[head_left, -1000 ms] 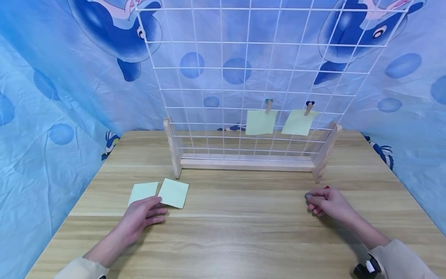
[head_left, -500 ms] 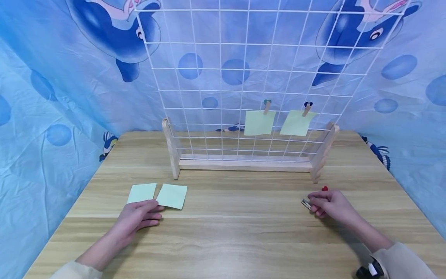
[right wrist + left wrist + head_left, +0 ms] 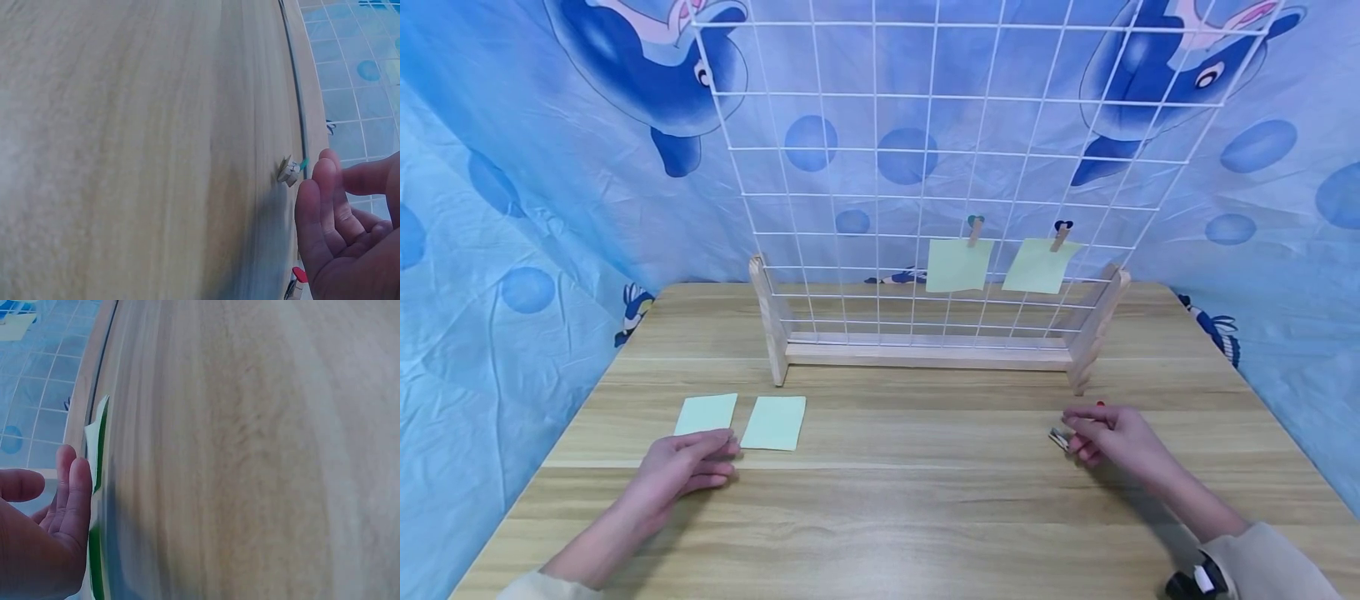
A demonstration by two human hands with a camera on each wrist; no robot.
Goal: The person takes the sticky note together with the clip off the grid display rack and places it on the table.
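My left hand [image 3: 688, 471] is low over the table with fingers loosely extended, holding nothing. It covers the lower edge of the left pale green paper note [image 3: 707, 413]. Just right of its fingertips lies a second pale green note [image 3: 775, 422]. The left wrist view shows both notes edge-on beside the fingers. My right hand [image 3: 1112, 442] hovers next to a small wooden clothespin [image 3: 1059, 439], its fingers bent loosely and gripping nothing. In the right wrist view this clothespin [image 3: 289, 172] has a green tip and lies on the table. A red-tipped clothespin [image 3: 297, 281] is partly hidden by the hand.
A white wire grid [image 3: 875, 196] stands in a wooden base [image 3: 925, 357] at the back. Two green notes, a left one [image 3: 958, 265] and a right one [image 3: 1042, 267], hang clipped to it. A blue dolphin-patterned curtain [image 3: 602, 225] surrounds the wooden table [image 3: 880, 500].
The right-hand loose note has turned from tilted to nearly straight, and my left hand has moved off it to the left. My right fingers have let go of the clothespin, now on the table.
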